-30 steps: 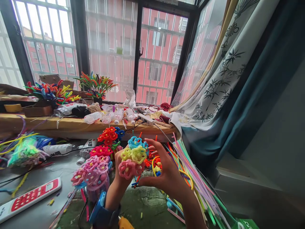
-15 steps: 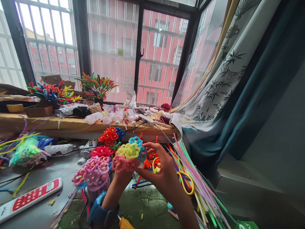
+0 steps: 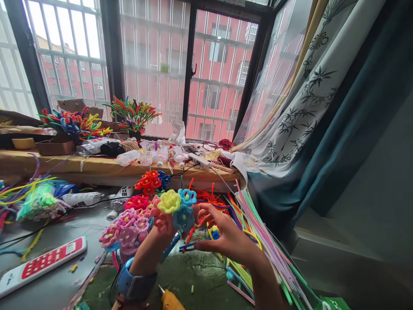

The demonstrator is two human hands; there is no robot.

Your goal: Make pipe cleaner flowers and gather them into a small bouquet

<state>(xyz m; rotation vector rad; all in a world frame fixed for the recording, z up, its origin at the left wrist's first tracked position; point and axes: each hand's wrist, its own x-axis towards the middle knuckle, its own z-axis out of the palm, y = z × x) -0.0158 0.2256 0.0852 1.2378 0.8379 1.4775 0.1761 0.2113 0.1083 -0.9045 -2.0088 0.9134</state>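
My left hand [image 3: 161,242] holds up a bunch of pipe-cleaner flowers [image 3: 170,201], with pink, yellow and blue blooms. The bunch hides the fingers of that hand. Just right of the blue blooms is my right hand [image 3: 227,234], its fingers curved and spread apart with nothing seen between them. Its fingertips come close to the bunch; whether they touch it I cannot tell. Behind my left forearm stands a cluster of pink pipe-cleaner flowers [image 3: 127,228] in a clear container. Red flowers [image 3: 150,181] and blue ones [image 3: 164,178] rise behind it.
Long loose pipe cleaners [image 3: 258,228] lie in a bundle at right. A yellow-bodied glue gun [image 3: 171,300] lies at the front edge. On the left are a red-and-white calculator-like device [image 3: 45,263] and plastic bottles [image 3: 84,198]. More bottles and pipe-cleaner plants [image 3: 134,116] line the windowsill.
The flower bunch has turned in my left hand, bringing the blue blooms more to the front. My right hand has shifted slightly right and down, away from the bunch, and its fingers have moved.
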